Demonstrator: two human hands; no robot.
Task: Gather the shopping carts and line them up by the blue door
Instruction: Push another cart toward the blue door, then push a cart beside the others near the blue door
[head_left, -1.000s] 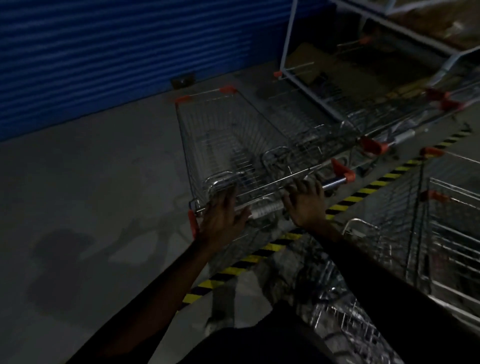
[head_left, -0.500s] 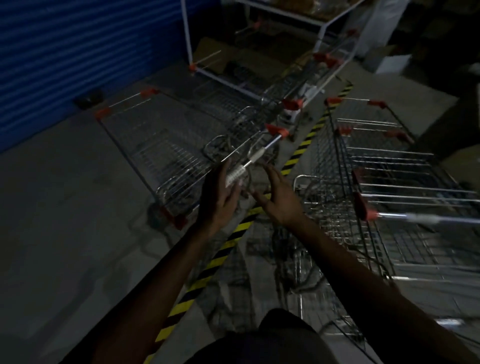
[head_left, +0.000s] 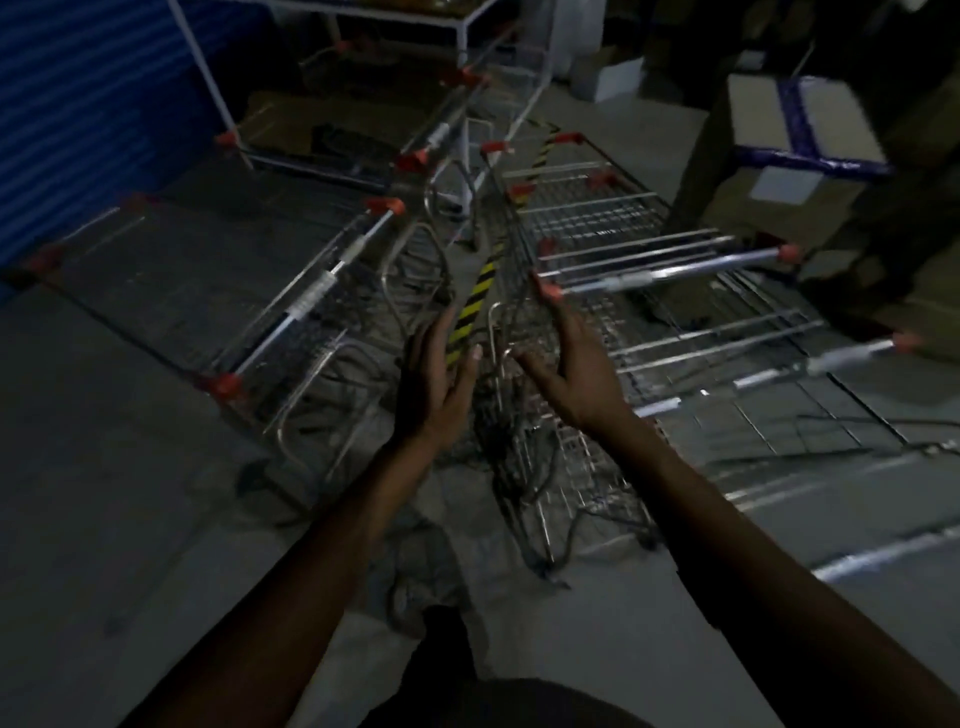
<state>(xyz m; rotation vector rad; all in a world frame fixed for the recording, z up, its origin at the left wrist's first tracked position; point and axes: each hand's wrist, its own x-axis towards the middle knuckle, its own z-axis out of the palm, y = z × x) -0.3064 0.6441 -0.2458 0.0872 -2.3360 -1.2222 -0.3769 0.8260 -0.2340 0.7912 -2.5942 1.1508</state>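
**Head view, dim light.** Both arms reach forward over a concrete floor (head_left: 130, 467). The left hand (head_left: 439, 384) is held edge-up, its fingers (head_left: 435, 343) straight and slightly apart, holding nothing. The right hand (head_left: 569, 376) faces it with fingers spread and loosely bent, likewise gripping nothing. The two hands are close but apart, above a yellow-and-black hazard stripe (head_left: 475, 296) that runs away from the fingertips along the floor.

**Containers.** Left of the left fingers stands a single cart (head_left: 311, 296). Its handle bar, capped in red at both ends, slants away from the fingers. Its wire basket extends leftward toward the blue door (head_left: 78, 104), and what it holds cannot be made out in the dark.

Right of the right fingers stands a row of nested carts (head_left: 660, 274), each basket pushed into the next, their handle bars parallel and running rightward. The nearest red end cap lies just beyond the right fingertips; whether they touch it cannot be told.

A further cart (head_left: 447, 130) stands well beyond both hands, beside a white frame (head_left: 208, 78) with flat cardboard (head_left: 291, 117) beneath it. Far to the right of the right fingers, a white box (head_left: 795, 119) bound with blue tape rests on brown cartons (head_left: 737, 208).
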